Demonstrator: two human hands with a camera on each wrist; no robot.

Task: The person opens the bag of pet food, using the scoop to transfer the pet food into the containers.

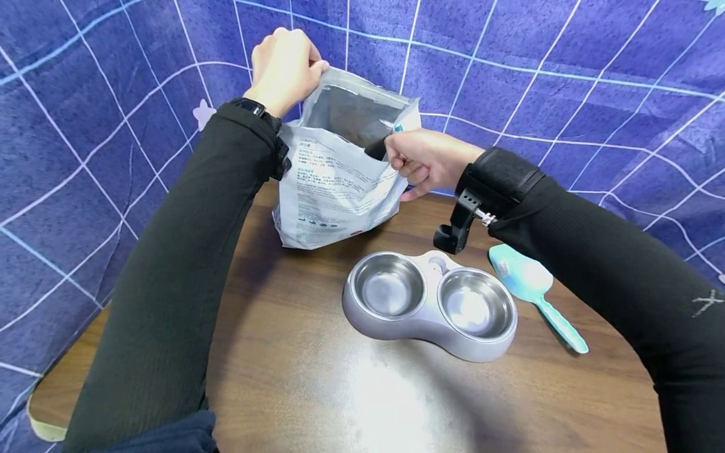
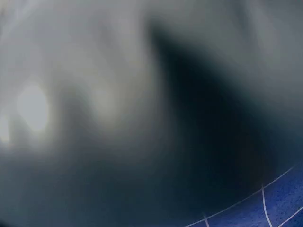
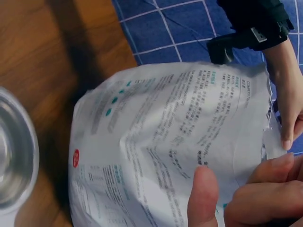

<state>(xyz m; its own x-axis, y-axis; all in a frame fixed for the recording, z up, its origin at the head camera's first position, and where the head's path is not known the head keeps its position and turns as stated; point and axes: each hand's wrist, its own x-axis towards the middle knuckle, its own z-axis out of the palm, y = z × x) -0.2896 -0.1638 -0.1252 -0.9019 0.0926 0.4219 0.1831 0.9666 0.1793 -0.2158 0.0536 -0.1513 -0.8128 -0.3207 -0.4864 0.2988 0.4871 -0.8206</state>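
Observation:
A white printed foil bag (image 1: 334, 189) stands on the table with its mouth gaping, the silvery inside showing in the head view. My left hand (image 1: 286, 69) pinches the far left part of its rim. At the right side of the mouth, my right hand (image 1: 430, 157) grips the edge with curled fingers. In the right wrist view, the bag's printed face (image 3: 156, 132) fills the middle, and the right thumb (image 3: 203, 196) lies over it. What lies deep in the bag is too dark to tell. The left wrist view is mostly a blurred grey surface close to the lens.
A grey double bowl stand (image 1: 419, 321) with two steel bowls sits in front of the bag. To its right lies a turquoise scoop (image 1: 529, 283), partly beneath the right forearm. A blue checked curtain (image 1: 566, 94) hangs behind the wooden table (image 1: 283, 352).

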